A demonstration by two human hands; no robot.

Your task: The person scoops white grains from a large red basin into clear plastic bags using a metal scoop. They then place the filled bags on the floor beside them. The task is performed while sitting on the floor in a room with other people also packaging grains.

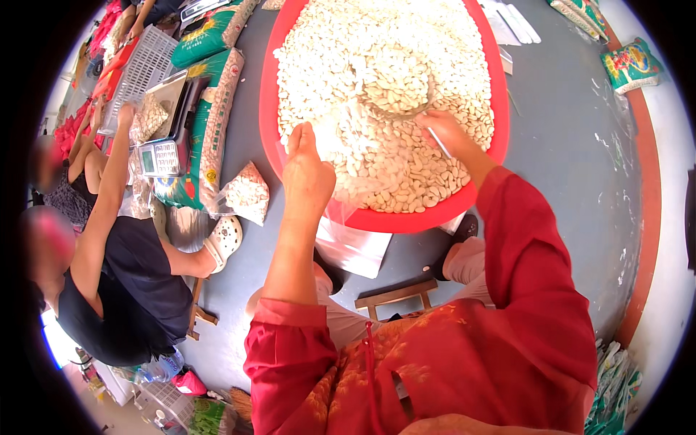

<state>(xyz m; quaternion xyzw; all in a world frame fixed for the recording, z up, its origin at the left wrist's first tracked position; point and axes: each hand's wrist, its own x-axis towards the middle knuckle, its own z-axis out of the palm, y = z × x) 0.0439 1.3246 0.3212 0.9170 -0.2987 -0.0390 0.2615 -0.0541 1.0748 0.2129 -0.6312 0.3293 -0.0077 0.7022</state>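
A large red plastic tub [501, 109] in front of me is heaped with pale, flat beans [435, 190]. My left hand [310, 171] grips the edge of a clear plastic bag [341, 211], which spreads over the beans and hangs across the tub's near rim. How many beans lie inside the bag is hard to tell through the glare. In my right hand [446, 133] is the pale handle of a round scoop [405, 114], whose bowl is piled with beans above the heap, to the right of the bag.
To the left, a digital scale [160, 157] carrying a bagged portion [149, 117] rests on green printed sacks [190, 136]. A filled clear bag [247, 193] lies on the floor. A seated person [119, 272] reaches toward the scale. A wooden stool [397, 296] is beneath me.
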